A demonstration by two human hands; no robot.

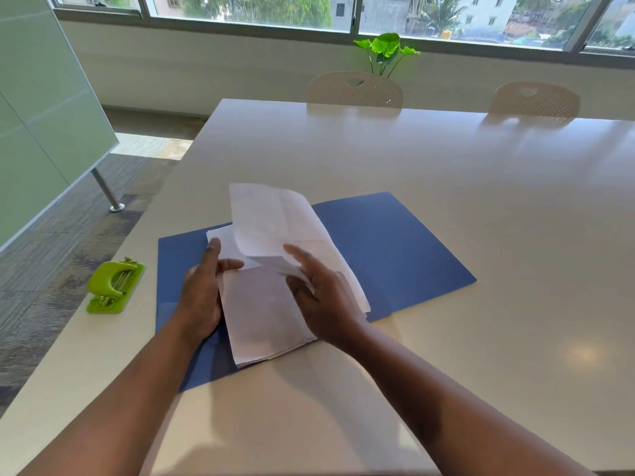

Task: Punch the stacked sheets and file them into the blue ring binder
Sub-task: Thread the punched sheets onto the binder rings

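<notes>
The blue binder (pixel 395 249) lies open and flat on the white table (pixel 446 173), near the table's left edge. A stack of white sheets (pixel 264 314) rests on the binder over its middle, the near end of the stack overhanging the binder's front edge onto the table. The left hand (pixel 202 290) lies along the left side of the stack, fingers straight and close together, with the thumb laid across onto the top sheet; it presses rather than grips. The right hand (pixel 323 300) is on the right side of the stack, fingers spread and slightly bent, with a lifted sheet (pixel 271 221) resting against the fingertips. That sheet stands curled upward, its far end raised clear of the stack and bent back toward the person. Whether the right thumb pinches the sheet from beneath cannot be told; it is hidden by the paper. A green hole punch (pixel 115 286) sits on the table to the left of the binder, apart from it and close to the table edge. Two pale chairs (pixel 354 89) stand at the far side of the table, with a green plant (pixel 386 49) behind them beneath the window (pixel 261 8).
</notes>
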